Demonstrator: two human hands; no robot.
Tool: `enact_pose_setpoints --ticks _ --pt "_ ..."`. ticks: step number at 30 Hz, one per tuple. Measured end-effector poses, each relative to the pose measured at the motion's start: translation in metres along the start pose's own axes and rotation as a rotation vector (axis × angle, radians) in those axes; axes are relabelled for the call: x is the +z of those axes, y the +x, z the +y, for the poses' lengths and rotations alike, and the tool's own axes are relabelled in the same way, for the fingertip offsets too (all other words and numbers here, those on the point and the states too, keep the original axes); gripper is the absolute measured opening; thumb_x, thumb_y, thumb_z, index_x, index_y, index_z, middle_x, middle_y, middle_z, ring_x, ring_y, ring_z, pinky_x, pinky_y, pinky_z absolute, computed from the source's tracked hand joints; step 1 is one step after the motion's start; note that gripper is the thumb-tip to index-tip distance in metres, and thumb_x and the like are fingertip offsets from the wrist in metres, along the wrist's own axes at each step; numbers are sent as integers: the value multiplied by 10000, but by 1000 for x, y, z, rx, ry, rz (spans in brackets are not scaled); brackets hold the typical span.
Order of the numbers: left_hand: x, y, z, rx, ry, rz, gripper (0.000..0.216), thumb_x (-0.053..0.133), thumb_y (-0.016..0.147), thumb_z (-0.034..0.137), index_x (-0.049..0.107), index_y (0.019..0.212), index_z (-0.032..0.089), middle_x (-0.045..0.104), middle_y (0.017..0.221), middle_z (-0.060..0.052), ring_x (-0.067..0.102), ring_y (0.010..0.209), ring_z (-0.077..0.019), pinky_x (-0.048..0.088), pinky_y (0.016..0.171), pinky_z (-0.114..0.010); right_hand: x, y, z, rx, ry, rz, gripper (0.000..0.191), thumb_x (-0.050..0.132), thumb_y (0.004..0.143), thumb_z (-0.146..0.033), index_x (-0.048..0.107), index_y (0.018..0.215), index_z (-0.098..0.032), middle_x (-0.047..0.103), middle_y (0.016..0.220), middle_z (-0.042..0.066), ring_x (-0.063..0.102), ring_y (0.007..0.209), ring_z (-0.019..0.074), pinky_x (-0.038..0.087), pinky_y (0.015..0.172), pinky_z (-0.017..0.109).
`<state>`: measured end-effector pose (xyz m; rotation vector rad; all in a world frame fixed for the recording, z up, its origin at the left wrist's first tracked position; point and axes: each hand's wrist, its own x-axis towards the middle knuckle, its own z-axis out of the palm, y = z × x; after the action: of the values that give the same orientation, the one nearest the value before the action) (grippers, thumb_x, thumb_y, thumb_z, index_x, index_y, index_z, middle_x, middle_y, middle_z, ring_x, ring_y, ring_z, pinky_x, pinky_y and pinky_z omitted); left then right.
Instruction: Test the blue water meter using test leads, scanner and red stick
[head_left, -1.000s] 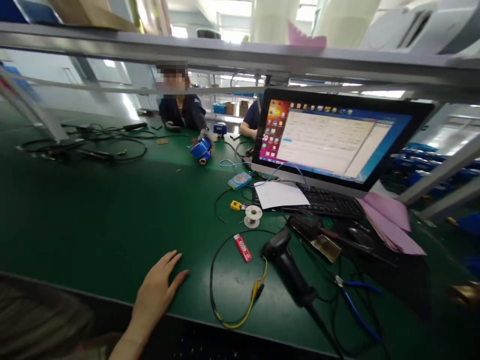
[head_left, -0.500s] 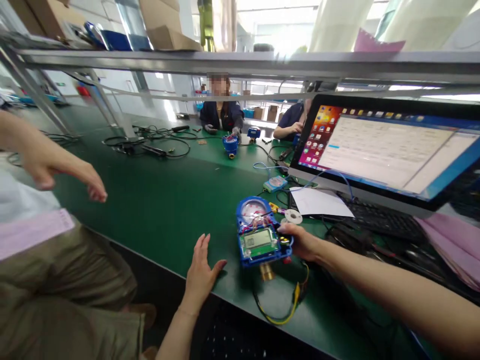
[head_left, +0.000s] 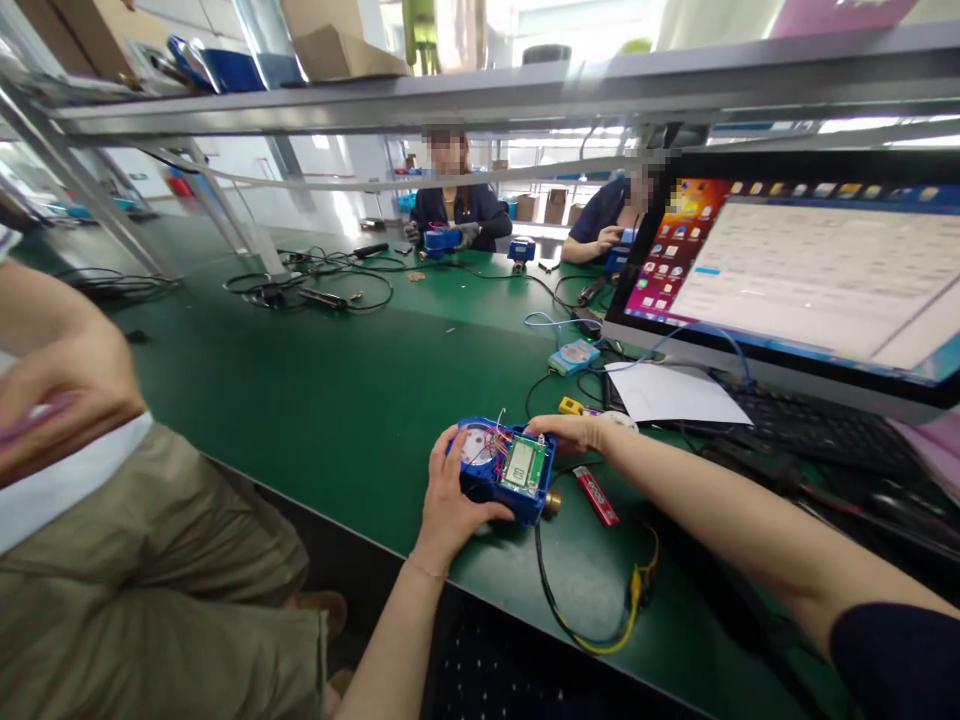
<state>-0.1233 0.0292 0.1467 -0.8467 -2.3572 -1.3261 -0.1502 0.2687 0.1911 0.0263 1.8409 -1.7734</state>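
A blue meter with a bare green circuit board, thin red wires and a brass fitting lies on the green bench mat. My left hand grips its near left end, fingers wrapped round the casing. My right hand holds its far right edge, fingers curled on top. A red lighter-like stick lies just right of the meter. A black-and-yellow clip lead loops near the front edge.
A monitor, keyboard and white paper fill the right. A small teal box sits behind. Another person's arm and hand are at the left. Two people work with blue meters at the far side. Black cables lie at the back.
The meter has turned and come toward the bench's front edge. My left hand moved from flat on the mat to gripping the meter. The person at left drew their hand in.
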Motion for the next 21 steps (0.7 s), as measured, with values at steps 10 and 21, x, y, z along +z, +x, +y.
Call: enact_pose_setpoints --ticks 10,21 --pt "-19 0 21 -109 -228 135 867 609 570 717 444 1258 215 449 1289 -120 429 1227 -284 369 1039 -434 1 -62 -32 -164 -110 428 228 662 721 -299 649 900 -158 654 903 42 589 847 138 451 770 246" --pt "-6 50 71 -173 213 26 107 577 801 234 625 729 171 630 816 -44 553 843 -195 429 802 -339 25 -97 -41 -652 -818 524 192 550 775 -193 673 921 -175 606 893 42 572 807 144 464 786 300"
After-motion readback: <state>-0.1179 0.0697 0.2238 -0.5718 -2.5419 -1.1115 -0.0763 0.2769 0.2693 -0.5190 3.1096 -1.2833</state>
